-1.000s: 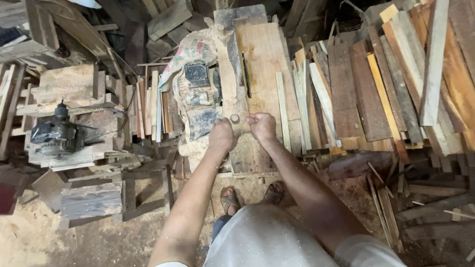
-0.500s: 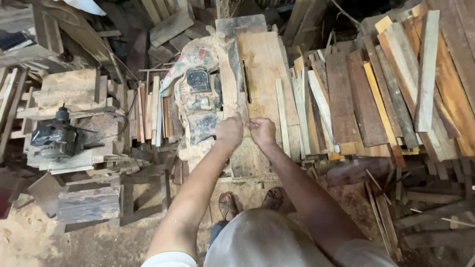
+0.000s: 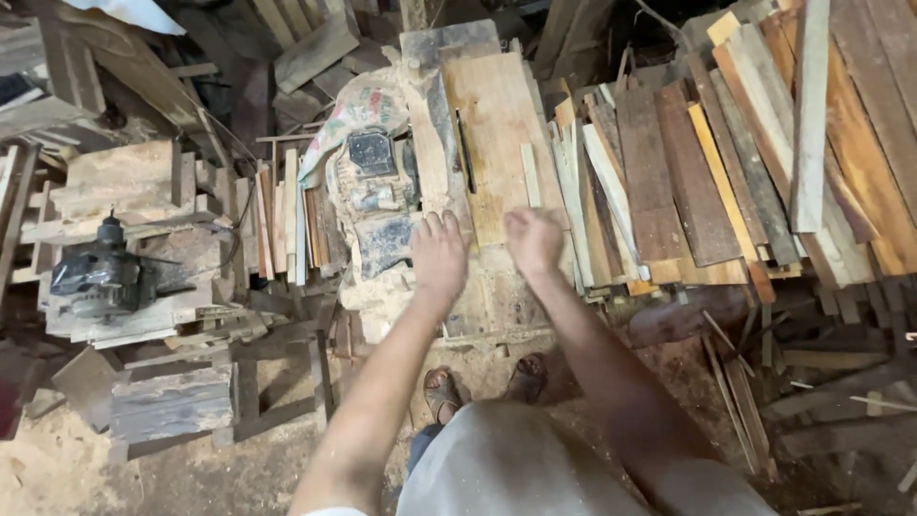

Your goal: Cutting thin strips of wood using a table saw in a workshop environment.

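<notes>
wood filled the whole scene, and most of it was heaped as loose planks (image 3: pixel 745 162) stacked against the right edge of the saw bench (image 3: pixel 497 287). the bench top was seen to be a pale, sawdust-caked board with a dark blade slot (image 3: pixel 465 151) running lengthwise near its middle. along the left edge of the bench a worn printed sack (image 3: pixel 368 182) was draped over a bulky shape. a narrow light strip of wood (image 3: pixel 530 175) lay flat on the bench top, just right of the slot and parallel to it, with its near end just beyond the right hand. farther left, a dark power tool (image 3: pixel 100 277) was set on a low stack of boards, well apart from the bench.

the left hand (image 3: pixel 437 256) was laid open, fingers spread, at the near left corner of the bench top, and nothing was gripped by it. the right hand (image 3: pixel 535 241) was blurred, loosely curled above the near edge of the bench; whether anything small was held in it could not be told.

the step in hand was judged to be a reach along the bench top, with no piece yet taken up. for a next move, a firm hold on the strip, kept away from the slot, would be called for.
</notes>
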